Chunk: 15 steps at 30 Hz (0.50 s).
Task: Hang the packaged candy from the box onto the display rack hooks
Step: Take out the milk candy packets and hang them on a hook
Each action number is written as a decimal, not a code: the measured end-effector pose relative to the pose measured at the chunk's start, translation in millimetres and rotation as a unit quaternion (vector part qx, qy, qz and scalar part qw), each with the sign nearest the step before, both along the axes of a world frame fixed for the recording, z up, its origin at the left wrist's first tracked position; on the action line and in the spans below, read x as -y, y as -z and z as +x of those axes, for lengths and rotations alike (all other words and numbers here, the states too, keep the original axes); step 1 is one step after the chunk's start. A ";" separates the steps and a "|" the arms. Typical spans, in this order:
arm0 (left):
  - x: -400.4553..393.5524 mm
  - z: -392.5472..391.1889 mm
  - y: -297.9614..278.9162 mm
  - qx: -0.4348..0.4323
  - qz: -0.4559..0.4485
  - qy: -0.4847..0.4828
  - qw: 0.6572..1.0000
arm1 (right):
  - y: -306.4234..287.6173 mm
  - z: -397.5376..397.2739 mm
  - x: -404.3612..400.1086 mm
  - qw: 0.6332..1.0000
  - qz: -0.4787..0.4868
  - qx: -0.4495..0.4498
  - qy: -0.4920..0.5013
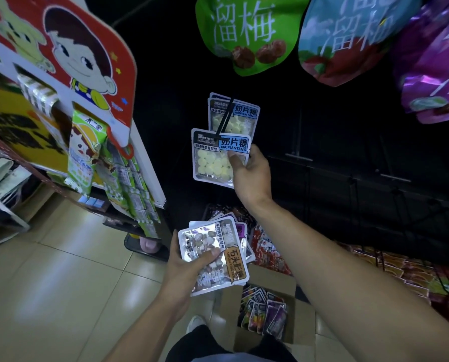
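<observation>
My right hand [249,173] pinches a white candy packet with a blue label [213,158] by its right edge, thumb on the front. The packet's top sits at the tip of a black double-wire hook [224,118]. Further back on that hook hang two like packets [240,118]. Lower down, my left hand [184,270] grips a stack of silver packets of stone-shaped candy with an orange label [213,254], thumb across the top one. The cardboard box [275,280] stands open on the floor below, with several dark packets [265,314] standing in it.
Large green, blue and purple snack bags [246,32] hang overhead. A rack with a red cartoon header [69,48] and hanging green packets stands at the left. Red snack packets [270,249] hang low on the dark rack. Beige tiled floor [61,283] lies at the lower left.
</observation>
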<state>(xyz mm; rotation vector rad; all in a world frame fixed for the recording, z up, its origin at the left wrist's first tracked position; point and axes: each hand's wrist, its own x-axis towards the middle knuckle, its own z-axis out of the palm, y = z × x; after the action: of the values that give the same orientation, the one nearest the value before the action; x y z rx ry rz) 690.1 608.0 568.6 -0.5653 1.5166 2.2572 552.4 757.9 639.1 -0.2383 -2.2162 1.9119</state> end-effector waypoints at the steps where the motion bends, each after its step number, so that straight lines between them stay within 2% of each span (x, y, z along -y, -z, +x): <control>1: -0.1 -0.7 -1.0 -0.004 0.001 0.001 1.000 | -0.2 -0.8 0.3 1.000 0.001 -0.001 0.001; 10: 0.3 -3.7 -2.3 -0.008 0.007 0.003 1.000 | 1.2 -1.0 0.1 1.000 0.005 -0.002 0.020; 15: 2.8 -3.6 -3.5 -0.009 0.005 0.004 1.000 | -1.6 -22.3 -3.1 0.998 0.016 0.027 0.046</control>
<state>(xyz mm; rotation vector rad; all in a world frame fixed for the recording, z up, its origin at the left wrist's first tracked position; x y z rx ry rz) 686.5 605.2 572.1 -0.5349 1.5122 2.2687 530.0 760.9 640.7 -0.3857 -2.2268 1.8420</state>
